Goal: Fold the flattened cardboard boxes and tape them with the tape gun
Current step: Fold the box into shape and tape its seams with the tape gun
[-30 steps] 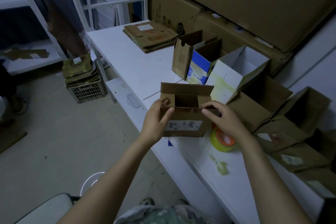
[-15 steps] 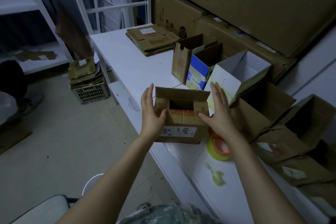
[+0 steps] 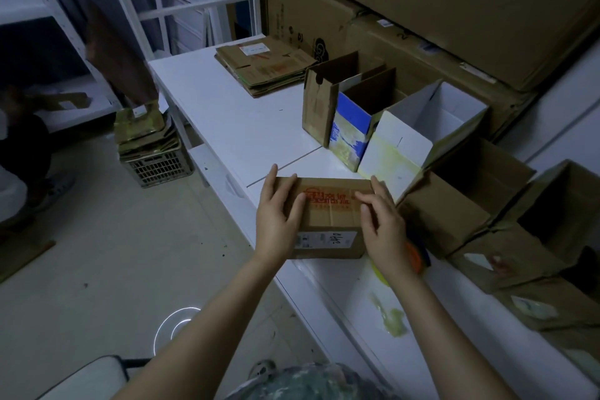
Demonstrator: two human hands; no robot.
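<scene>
You are pressing both hands flat on a small cardboard box (image 3: 328,221) that is sitting near the front edge of the white surface (image 3: 227,120), its top flaps folded down and red print showing across them. Your left hand (image 3: 279,221) is lying against the box's left end, fingers straight and the thumb resting on the top panel. Your right hand (image 3: 383,227) is lying over the top right corner, fingers nearly straight on the flaps; neither hand is curling round anything, and the two are standing apart at opposite ends of the box. A white label is showing on the box's near face. Just beside your right wrist, an orange-and-yellow tape roll (image 3: 415,255) is lying on the surface, mostly hidden by the hand. A yellowish tape scrap (image 3: 391,315) is lying nearer to you. Behind the box, erected boxes are standing open in a row: a brown box (image 3: 319,101), a blue box (image 3: 352,130) and a white box (image 3: 422,136), with more open brown boxes (image 3: 454,208) trailing off to the right. A stack of flattened boxes (image 3: 263,70) is lying at the far end of the surface, and large cartons (image 3: 422,10) are standing against the wall. On the floor, a crate (image 3: 156,167) is holding more flattened cardboard.
</scene>
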